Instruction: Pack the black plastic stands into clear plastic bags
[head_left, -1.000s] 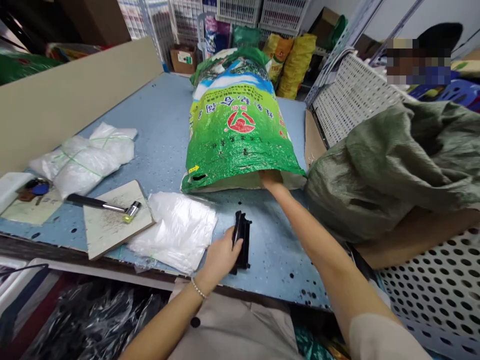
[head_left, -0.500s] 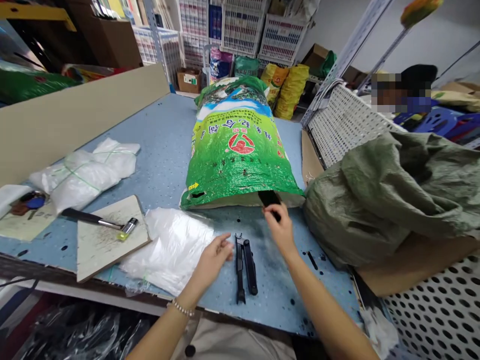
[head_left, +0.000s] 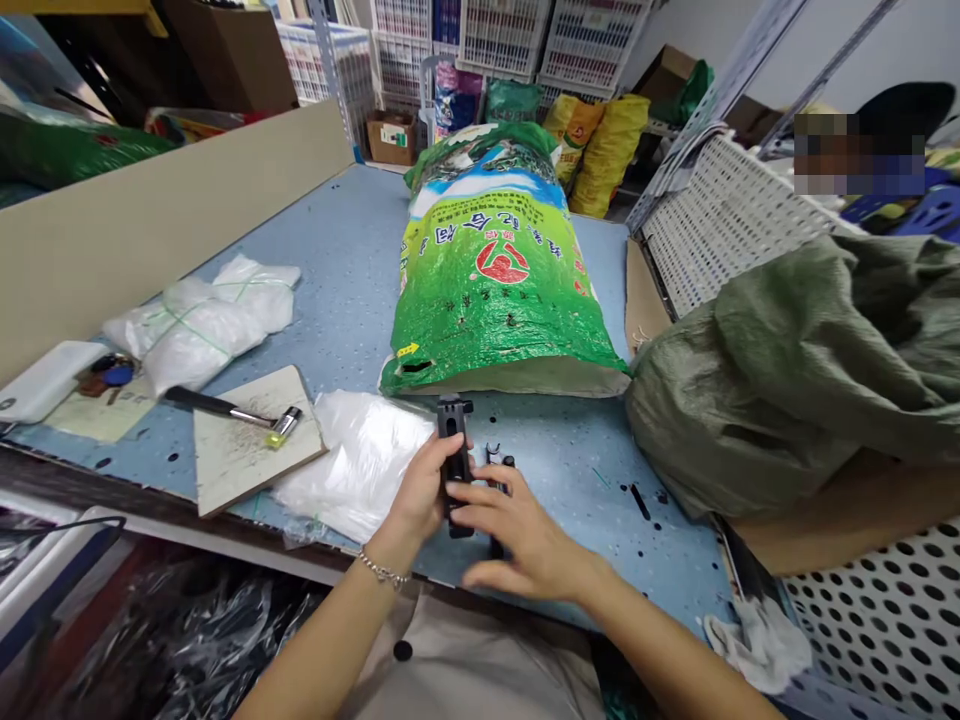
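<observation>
My left hand (head_left: 421,492) grips an oblong black part (head_left: 453,420) with slots in its face, holding it upright above the table. My right hand (head_left: 525,535) is beside it, fingers spread, the fingertips reaching the part's lower side; whether they touch it I cannot tell. Behind my right hand lies a black tool (head_left: 493,455) with a forked tip, mostly covered by the fingers. Just beyond the hands, a green printed sack (head_left: 480,330) lies on its back with its mouth gaping toward me.
On the blue table (head_left: 330,240), clear plastic bags (head_left: 367,455) lie left of my hands. A hammer (head_left: 232,408) rests on a board (head_left: 255,470). Another tied plastic bundle (head_left: 217,310) lies behind. An olive sack (head_left: 780,370) bulges at the right; a person is beyond the white perforated panel (head_left: 727,220).
My right hand has come away from the sack's mouth toward the left. A black part is now in my left hand, which was empty. The view has shifted slightly.
</observation>
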